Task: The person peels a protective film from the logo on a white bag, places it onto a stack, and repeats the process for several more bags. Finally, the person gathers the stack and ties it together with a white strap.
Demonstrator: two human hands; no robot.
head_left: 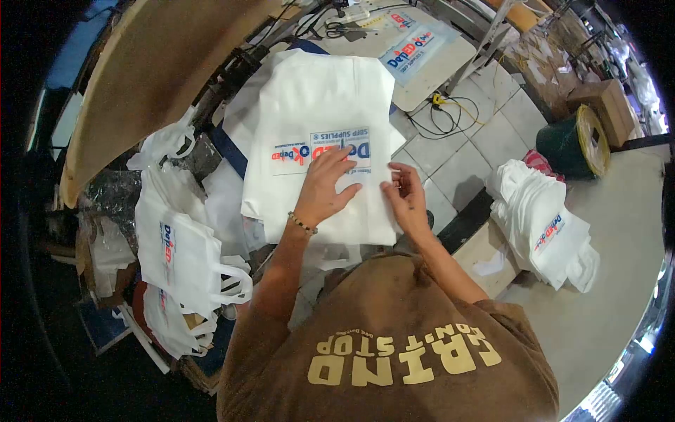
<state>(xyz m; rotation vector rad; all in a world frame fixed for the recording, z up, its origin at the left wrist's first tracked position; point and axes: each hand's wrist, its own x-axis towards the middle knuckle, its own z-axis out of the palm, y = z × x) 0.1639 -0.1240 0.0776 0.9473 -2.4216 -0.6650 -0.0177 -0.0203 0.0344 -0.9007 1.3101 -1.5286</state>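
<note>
Left hand (323, 188) open on printed bag (316, 105), right hand (406, 198) curled at its edge (grip unclear); bag heap (176, 253) mid-left, bag pile (541, 228) mid-right.

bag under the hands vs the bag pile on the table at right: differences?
The bag lies flat and spread out; the pile is a slumped stack of many. The bag's print faces up in full; the pile shows one small logo. The left hand presses on the bag and the right hand is at its edge; nothing touches the pile. Both are white with a blue and red DepEd print.
</note>
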